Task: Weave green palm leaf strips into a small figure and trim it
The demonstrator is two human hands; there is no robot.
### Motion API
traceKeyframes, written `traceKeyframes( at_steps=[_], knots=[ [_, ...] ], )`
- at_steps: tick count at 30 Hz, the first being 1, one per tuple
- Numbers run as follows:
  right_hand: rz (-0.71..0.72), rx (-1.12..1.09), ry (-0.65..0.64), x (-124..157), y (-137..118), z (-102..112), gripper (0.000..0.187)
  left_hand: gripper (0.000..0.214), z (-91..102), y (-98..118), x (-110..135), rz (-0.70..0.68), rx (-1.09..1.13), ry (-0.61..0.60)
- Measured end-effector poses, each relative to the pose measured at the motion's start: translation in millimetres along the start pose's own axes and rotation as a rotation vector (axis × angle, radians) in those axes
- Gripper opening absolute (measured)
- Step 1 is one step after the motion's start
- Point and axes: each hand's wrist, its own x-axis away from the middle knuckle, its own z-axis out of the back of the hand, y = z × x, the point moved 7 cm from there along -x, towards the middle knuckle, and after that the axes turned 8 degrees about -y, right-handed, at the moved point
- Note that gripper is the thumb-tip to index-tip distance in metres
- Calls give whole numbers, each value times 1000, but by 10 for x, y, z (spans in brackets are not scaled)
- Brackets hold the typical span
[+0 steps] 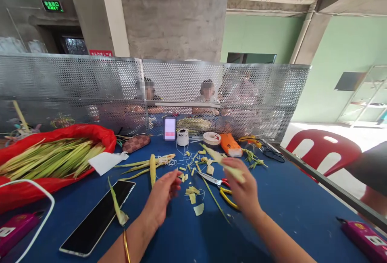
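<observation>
My right hand (243, 186) is closed round a pale green husk leaf (216, 156), whose tapered end points up and away to the left. My left hand (160, 198) hovers over the table to the left of the cut scraps, fingers loosely bent and apart, with nothing visible in them. Scissors (211, 179) lie beside my right hand, their handles partly hidden by it; red and yellow show there. Small cut husk pieces (192, 192) and white thread are scattered between my hands. A rolled yellowish husk bundle (152, 170) lies just beyond my left hand.
A red bag (104, 132) of long husk leaves sits at the left. Near it lie a large phone (99, 218) and a purple device (18, 230). Farther back are a thread spool (182, 137), tape roll (211, 138), orange packet (230, 145) and a perforated metal screen (184, 81) with people behind.
</observation>
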Motion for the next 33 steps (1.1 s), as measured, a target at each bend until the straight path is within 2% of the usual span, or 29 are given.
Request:
traceKeyframes(
  at_steps=[2,3,4,6,9,11,12,14,15,17,19,21,23,27,33],
  knots=[
    [303,241,-372,154,-369,-388,30,46,-273,-122,116,97,37,-228],
    [443,323,-508,262,-520,-540,32,45,-358,-152,165,104,64,-288],
    [530,391,-589,346,-624,-641,31,46,-426,-171,201,97,94,-345],
    [629,459,-659,444,-751,-738,29,47,-424,-225,214,117,155,-310],
    [631,435,-711,476,-746,-762,34,43,-342,-262,182,133,164,-216],
    [498,358,-647,409,-620,-700,39,38,-316,-246,180,128,132,-180],
    [372,302,-574,350,-512,-645,37,35,-322,-233,191,126,111,-175],
    [42,142,-433,261,-218,-543,26,33,-372,-214,235,129,62,-200],
    [-131,38,-404,253,-63,-531,21,32,-407,-214,264,138,39,-222],
    [-429,-196,-409,291,177,-582,25,31,-473,-233,318,156,7,-263],
    [-616,-409,-431,343,275,-660,34,30,-523,-267,352,164,-22,-298],
    [-698,-544,-427,369,279,-701,39,28,-552,-314,368,172,-62,-327],
    [-722,-599,-409,379,252,-703,39,25,-563,-356,373,183,-106,-346],
    [-732,-599,-376,375,215,-674,39,25,-561,-342,379,145,-168,-348],
    [-740,-624,-333,318,200,-654,39,26,-548,-283,367,105,-144,-295]
  ],
)
